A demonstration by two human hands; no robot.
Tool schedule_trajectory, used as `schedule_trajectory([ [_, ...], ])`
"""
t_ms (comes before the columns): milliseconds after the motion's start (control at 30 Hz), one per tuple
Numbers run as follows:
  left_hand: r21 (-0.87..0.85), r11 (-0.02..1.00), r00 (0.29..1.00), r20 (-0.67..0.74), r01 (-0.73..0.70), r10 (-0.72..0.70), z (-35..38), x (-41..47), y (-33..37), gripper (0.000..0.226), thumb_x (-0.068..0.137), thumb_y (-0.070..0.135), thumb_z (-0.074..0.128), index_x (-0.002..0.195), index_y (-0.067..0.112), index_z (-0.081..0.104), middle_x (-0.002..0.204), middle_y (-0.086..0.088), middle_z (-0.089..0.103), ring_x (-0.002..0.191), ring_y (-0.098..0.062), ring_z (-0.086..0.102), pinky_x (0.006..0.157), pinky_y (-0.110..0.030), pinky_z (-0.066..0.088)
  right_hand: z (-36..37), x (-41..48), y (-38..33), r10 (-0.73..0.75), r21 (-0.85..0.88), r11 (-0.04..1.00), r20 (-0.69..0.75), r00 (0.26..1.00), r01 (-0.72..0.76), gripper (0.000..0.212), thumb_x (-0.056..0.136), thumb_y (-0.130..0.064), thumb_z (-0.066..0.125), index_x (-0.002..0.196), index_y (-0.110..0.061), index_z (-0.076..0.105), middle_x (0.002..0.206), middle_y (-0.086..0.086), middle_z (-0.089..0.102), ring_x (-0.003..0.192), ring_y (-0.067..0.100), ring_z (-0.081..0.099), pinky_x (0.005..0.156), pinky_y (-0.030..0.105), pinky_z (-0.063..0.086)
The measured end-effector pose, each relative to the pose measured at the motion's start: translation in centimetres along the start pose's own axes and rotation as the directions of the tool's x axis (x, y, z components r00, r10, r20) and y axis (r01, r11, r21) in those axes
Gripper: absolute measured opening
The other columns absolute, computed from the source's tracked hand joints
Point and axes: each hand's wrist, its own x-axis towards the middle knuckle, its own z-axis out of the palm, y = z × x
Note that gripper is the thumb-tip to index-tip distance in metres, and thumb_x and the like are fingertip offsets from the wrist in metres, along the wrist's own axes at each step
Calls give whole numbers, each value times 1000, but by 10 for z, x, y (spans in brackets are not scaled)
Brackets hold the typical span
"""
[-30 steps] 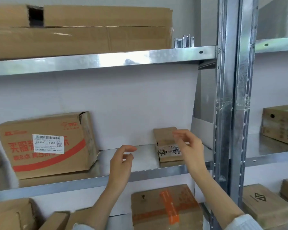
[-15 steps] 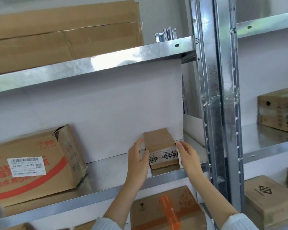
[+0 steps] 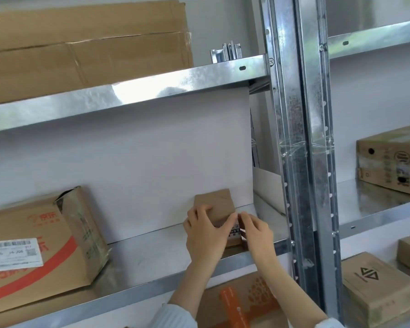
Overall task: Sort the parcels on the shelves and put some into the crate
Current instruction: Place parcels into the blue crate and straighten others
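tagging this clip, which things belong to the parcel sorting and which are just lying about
In the job: small brown cardboard parcel, gripped by left hand and right hand; big red-striped labelled cardboard box.
Lying about: flattened brown cardboard sheets; small loose metal brackets.

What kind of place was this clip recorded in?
Likely a parcel storeroom or courier depot: galvanised steel shelving, with cardboard parcels on several levels, like the red-striped box with a barcode label.

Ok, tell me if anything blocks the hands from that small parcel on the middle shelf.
Nothing visible does: the left hand and right hand both grip the small parcel directly.
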Motion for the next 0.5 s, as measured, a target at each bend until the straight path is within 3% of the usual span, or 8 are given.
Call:
schedule_trajectory([
  [100, 42, 998, 999, -22, 39, -38, -1, 1, 3, 65, 67, 73, 61, 116, 32, 44, 126, 14, 35, 122, -16, 32, 76, -32, 46, 2, -2, -2, -9, -29, 1000, 19, 1000, 10, 30, 98, -24, 50, 83, -6, 69, 89, 23, 67, 74, 24, 57, 86, 54, 49],
  [167, 80, 996, 999, -25, 40, -38, 0, 2, 5, 71, 64, 75, 61, 116, 32, 43, 126, 12, 34, 121, -17, 33, 76, -33, 47, 1, -2, -3, 4, -27, 1000, 22, 1000, -3, 29, 97, -21, 50, 77, -17, 71, 82, 18, 68, 73, 19, 55, 85, 51, 51],
  [233, 101, 994, 999, -25, 43, -41, -1, 3, 6, 73, 62, 76, 61, 116, 31, 43, 125, 11, 34, 120, -18, 33, 76, -33, 48, -1, -1, -3, 25, -19, 1000, 32, 999, -24, 31, 96, -20, 52, 74, -31, 71, 77, 2, 70, 79, 21, 62, 85, 46, 52],
  [300, 99, 994, 999, -13, 46, -45, -4, 2, 9, 70, 64, 73, 62, 115, 30, 43, 124, 10, 36, 119, -18, 35, 74, -31, 44, -4, 2, -2, 55, -15, 998, 59, 997, -54, 27, 96, -20, 53, 84, -32, 74, 83, -5, 72, 90, 21, 66, 88, 42, 54],
  [433, 61, 997, 999, -21, 44, -43, -12, 1, 8, 61, 69, 64, 62, 116, 30, 43, 122, 12, 39, 116, -18, 37, 73, -30, 38, -11, 4, -7, 102, 6, 995, 136, 985, -104, 31, 96, -9, 49, 86, -26, 72, 94, 2, 73, 94, 18, 67, 83, 28, 55],
  [500, -27, 995, 995, -34, 92, -93, -19, 1, 5, 54, 70, 59, 63, 113, 31, 45, 117, 14, 41, 112, -17, 39, 75, -31, 37, -10, 4, -8, 85, -10, 996, 156, 984, -84, 29, 95, -8, 49, 90, -25, 73, 101, 3, 73, 99, 18, 67, 89, 30, 53],
])
